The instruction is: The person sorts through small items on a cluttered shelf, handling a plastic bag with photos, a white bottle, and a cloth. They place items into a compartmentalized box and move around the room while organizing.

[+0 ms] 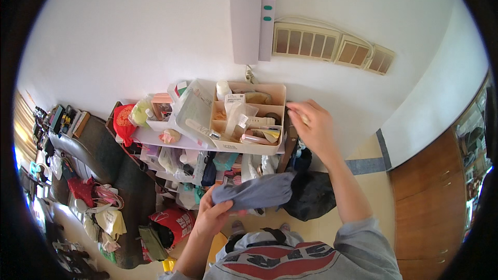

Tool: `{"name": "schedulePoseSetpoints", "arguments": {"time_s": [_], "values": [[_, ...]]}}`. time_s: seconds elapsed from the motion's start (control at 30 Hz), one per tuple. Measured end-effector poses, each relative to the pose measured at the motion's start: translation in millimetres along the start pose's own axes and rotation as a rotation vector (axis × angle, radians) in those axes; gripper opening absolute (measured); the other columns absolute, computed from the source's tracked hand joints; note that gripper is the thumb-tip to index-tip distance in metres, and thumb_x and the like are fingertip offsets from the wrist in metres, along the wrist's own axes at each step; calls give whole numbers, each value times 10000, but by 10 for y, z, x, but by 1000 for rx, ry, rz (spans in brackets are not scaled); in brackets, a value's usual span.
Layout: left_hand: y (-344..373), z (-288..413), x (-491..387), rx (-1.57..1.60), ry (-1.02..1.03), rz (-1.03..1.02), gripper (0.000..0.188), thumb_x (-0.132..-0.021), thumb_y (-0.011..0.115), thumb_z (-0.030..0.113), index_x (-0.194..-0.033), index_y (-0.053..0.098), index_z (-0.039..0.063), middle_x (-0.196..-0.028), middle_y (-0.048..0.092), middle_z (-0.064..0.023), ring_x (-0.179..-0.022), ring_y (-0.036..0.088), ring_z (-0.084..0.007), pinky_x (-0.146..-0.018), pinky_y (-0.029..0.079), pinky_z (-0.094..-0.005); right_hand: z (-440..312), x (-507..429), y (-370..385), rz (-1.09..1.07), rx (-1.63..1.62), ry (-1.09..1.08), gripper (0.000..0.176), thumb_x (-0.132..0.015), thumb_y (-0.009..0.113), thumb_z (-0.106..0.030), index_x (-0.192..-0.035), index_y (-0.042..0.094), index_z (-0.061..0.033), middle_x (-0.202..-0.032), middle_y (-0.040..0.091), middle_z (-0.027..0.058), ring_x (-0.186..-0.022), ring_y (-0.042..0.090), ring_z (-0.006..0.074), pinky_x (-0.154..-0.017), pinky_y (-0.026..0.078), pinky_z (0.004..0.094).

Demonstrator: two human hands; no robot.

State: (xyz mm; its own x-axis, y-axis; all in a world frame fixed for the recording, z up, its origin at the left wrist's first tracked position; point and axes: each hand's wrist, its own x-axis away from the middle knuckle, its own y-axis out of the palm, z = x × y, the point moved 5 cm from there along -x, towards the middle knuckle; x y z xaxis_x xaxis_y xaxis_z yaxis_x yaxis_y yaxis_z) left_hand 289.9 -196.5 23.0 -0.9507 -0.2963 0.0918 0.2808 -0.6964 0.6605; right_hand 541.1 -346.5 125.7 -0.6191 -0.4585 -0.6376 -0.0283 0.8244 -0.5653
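My left hand (pixel 214 208) grips one end of a grey-blue cloth piece (pixel 256 192), which looks gathered at its far end and stretches to the right in front of the shelf. My right hand (pixel 311 124) is raised beside the right post of the shelf unit (pixel 289 144), its fingers curled. A small dark spot shows at the fingertips, and whether they hold or touch something is unclear. Just left of that hand, a cream divided organizer box (pixel 249 147) sits on the top shelf. Inside it are a white bottle (pixel 223 90), a small white carton (pixel 235 101), a pink tube (pixel 255 139) and plastic packets.
A translucent lid (pixel 194 112) leans against the organizer's left side. Farther left are a red drawstring pouch (pixel 124 120) and a white bin (pixel 159 124). Lower shelves hold bags and bottles. A black bag (pixel 313 196) is at the right, and a dark sofa (pixel 128 186) at the left.
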Motion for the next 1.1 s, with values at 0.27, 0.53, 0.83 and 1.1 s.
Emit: {"name": "schedulePoseSetpoints", "arguments": {"time_s": [0.27,0.53,0.83,1.1], "values": [[-617,-265,424,302,4,197,457,-901,586,493,-1038,522,61,-983,637,-164,-890,643,-345,-614,550,-471,-42,-841,1008,-424,322,-58,254,-808,694,-234,-1034,693,-118,-883,699,116,-843,655,319,-748,513,426],[-783,-428,507,232,-47,199,492,-915,549,528,-899,526,37,-837,596,-105,-807,609,-247,-707,510,-397,-30,-902,1005,-511,310,-86,225,-805,701,-239,-1010,700,-144,-904,699,100,-867,650,297,-751,507,424],[-681,-386,440,268,-69,64,549,-903,509,596,-830,510,53,-788,559,-91,-761,549,-220,-743,466,-373,23,-807,967,-483,370,-235,155,-788,674,-180,-923,650,-108,-897,664,77,-845,636,301,-735,504,429],[-606,-455,435,293,-122,251,472,-940,509,504,-777,504,61,-701,551,-115,-752,563,-257,-758,468,-387,159,-672,393,-47,82,-149,144,-795,641,-132,-891,554,-70,-884,652,94,-809,634,318,-690,502,416]]}}
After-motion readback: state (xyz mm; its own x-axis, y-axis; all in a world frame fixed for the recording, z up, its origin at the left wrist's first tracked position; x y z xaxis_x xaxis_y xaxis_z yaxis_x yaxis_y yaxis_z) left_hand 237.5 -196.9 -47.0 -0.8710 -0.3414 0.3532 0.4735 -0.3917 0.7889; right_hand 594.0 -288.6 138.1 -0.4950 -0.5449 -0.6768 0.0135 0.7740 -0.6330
